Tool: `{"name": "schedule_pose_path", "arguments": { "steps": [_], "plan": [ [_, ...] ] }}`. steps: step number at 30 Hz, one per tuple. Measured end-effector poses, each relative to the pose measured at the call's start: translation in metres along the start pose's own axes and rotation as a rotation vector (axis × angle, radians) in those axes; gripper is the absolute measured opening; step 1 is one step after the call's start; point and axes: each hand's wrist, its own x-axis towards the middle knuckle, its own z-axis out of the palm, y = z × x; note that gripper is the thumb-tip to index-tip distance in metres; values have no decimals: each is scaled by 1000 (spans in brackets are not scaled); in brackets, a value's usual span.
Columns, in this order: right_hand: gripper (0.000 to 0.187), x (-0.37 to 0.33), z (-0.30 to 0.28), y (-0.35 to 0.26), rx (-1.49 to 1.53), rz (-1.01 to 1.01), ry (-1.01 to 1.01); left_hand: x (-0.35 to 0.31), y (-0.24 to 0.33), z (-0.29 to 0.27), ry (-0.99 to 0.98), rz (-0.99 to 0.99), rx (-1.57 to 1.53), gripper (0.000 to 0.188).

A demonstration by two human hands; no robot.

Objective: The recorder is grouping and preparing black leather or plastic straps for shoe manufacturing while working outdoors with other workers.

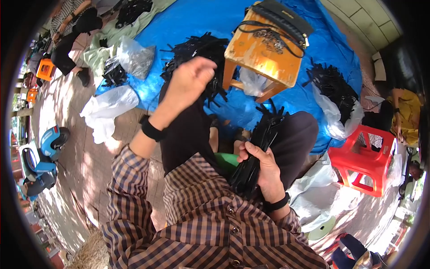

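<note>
In my right hand (265,169) is a thick bundle of black strips (255,154), glossy like plastic. It lies lengthwise over my lap between my knees, my thumb across its top. My left hand (190,80) is raised in front of a loose heap of similar black strips (197,54) on the blue tarp (165,27). Its fingers are curled closed, and whatever they may hold cannot be made out. Part of something green (226,160) shows beneath the bundle.
A worn wooden stool (264,58) stands ahead, bearing a black bag (282,18) and a small tangled pile. More black strips (336,92) spill from a plastic bag at right, near a red stool (363,159). Clear bags (109,107) lie at left. Other people sit nearby.
</note>
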Motion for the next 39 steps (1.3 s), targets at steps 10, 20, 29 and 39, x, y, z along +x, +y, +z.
{"name": "schedule_pose_path", "arguments": {
  "steps": [10,20,29,39],
  "plan": [
    [24,14,-15,-57,217,10,133,32,49,99,-82,141,43,16],
    [15,6,-20,-47,232,75,124,145,20,152,252,446,428,20],
    [17,3,-23,-46,160,76,64,133,4,150,137,363,242,10],
    [28,-14,-29,-40,210,-65,88,-76,48,81,-448,-607,-886,12]
  ]
}}
